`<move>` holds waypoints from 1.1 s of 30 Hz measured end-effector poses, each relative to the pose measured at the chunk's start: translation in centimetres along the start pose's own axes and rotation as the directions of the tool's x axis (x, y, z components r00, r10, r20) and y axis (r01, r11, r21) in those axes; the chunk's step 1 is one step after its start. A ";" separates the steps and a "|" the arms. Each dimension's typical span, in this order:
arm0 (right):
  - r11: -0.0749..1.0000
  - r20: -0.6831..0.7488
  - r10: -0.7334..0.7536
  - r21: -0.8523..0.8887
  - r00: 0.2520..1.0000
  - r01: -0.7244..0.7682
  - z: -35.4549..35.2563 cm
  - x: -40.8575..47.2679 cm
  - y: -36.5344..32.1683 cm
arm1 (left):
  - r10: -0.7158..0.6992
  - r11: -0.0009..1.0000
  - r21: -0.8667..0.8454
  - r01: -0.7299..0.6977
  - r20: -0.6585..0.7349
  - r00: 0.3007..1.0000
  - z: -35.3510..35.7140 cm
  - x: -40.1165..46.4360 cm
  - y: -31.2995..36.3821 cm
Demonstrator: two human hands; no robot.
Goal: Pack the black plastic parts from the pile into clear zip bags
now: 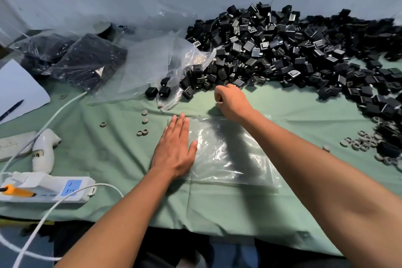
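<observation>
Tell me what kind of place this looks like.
Probably a small packing workbench in a workshop: a big pile of black plastic parts, clear zip bags flat on a green cloth, and already filled bags stacked aside.

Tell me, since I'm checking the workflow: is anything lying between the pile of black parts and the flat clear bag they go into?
Nothing visible: only bare green cloth separates the pile from the flat clear bag. The right hand is at the bag's far edge; the left hand presses it flat.

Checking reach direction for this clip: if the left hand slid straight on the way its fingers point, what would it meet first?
Probably the crumpled clear bags holding loose black parts, past bare green cloth; the left hand lies flat, though depth is unclear.
</observation>
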State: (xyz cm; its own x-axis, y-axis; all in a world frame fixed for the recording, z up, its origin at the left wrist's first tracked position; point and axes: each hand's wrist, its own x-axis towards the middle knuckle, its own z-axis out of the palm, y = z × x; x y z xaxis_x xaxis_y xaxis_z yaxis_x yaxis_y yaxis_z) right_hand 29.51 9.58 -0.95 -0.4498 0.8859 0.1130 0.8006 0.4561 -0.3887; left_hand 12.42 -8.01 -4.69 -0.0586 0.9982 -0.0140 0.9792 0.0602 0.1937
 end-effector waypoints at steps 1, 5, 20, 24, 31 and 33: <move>0.995 -0.068 0.056 0.082 0.996 -0.050 -0.8 -0.8 0.6 | 0.000 1.000 -0.002 0.000 0.000 1.000 0.0 0.0 0.0; 0.924 -0.259 0.334 0.281 0.906 -0.260 -4.7 -6.2 4.7 | -0.004 1.000 0.007 0.004 0.008 1.000 0.0 0.0 -0.1; 0.819 0.529 0.009 0.483 0.849 -0.310 -7.4 -14.8 8.2 | -0.005 1.000 -0.002 0.005 0.013 1.000 0.1 -0.1 0.1; 0.894 0.554 0.034 0.355 0.832 -0.273 -6.4 -13.2 5.8 | -0.003 1.000 -0.004 0.003 0.009 1.000 -0.1 -0.2 0.2; 0.910 0.511 0.133 0.276 0.849 -0.309 -4.6 -11.1 2.6 | 0.006 1.000 -0.006 -0.006 0.011 1.000 -0.4 -0.3 0.2; 0.941 0.506 0.189 0.153 0.842 -0.303 -5.0 -11.1 3.0 | 0.003 1.000 0.004 -0.003 0.019 1.000 -0.4 -0.3 0.2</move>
State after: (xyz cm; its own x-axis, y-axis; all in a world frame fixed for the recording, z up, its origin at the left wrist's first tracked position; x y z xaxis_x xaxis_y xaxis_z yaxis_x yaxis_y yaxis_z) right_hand 38.86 1.51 1.23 -0.4275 0.7892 -0.4410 0.8288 0.1473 -0.5398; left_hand 12.58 -8.31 -4.29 -0.0516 0.9982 -0.0319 0.9802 0.0568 0.1897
